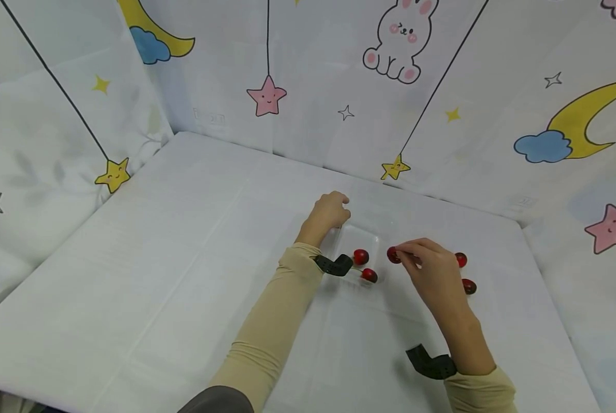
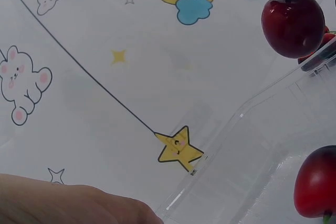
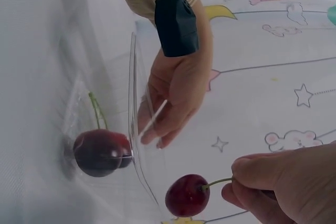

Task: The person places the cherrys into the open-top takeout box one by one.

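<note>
A clear plastic container (image 1: 366,236) lies on the white table, with two red cherries (image 1: 361,256) inside. My left hand (image 1: 332,210) grips its far left rim; in the right wrist view the fingers (image 3: 167,124) curl round the clear wall (image 3: 132,103). My right hand (image 1: 402,253) pinches the stem of a third cherry (image 1: 393,255) and holds it just right of the container. That cherry (image 3: 187,195) hangs from the thumb and finger (image 3: 247,179), above the rim (image 2: 247,111) in the left wrist view, where the cherry (image 2: 293,24) looks large.
Two more cherries (image 1: 460,260) (image 1: 469,286) lie on the table behind my right hand. Printed fabric walls with stars, moons and a rabbit (image 1: 401,37) close in the table at the back and both sides.
</note>
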`<control>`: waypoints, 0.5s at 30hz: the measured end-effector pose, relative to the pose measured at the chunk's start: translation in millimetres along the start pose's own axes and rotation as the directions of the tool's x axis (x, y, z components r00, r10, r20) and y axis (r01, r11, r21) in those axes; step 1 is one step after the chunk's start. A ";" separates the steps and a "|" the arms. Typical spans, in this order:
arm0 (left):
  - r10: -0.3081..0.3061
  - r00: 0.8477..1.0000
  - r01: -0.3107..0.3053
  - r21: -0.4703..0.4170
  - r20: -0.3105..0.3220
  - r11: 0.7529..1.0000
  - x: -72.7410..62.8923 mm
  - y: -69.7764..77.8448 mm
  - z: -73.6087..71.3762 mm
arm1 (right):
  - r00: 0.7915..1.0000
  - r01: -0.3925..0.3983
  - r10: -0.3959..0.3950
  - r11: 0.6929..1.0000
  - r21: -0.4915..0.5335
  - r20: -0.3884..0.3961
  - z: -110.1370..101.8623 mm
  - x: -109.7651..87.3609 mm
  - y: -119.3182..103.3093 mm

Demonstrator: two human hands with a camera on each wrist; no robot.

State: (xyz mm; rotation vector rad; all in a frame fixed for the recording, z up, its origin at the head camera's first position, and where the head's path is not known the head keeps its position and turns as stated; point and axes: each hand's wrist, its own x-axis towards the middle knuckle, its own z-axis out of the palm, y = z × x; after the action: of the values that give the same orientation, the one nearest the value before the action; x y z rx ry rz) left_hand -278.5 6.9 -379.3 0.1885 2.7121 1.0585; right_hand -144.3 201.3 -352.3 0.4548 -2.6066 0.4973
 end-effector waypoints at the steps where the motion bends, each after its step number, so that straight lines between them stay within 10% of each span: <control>1: -0.001 1.000 0.001 -0.001 0.000 1.000 0.1 0.0 0.1 | 1.000 0.001 -0.001 1.000 0.001 0.000 0.4 0.0 -0.2; 15: 0.000 1.000 0.000 -0.011 0.002 1.000 0.9 -0.5 0.1 | 1.000 0.022 -0.022 1.000 0.016 0.017 2.4 0.9 -2.2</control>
State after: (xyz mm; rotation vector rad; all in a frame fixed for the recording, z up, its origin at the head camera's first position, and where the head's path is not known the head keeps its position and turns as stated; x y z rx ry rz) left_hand -279.3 6.8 -379.8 0.1870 2.7036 1.0730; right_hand -145.1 198.2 -353.3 0.4941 -2.6133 0.5087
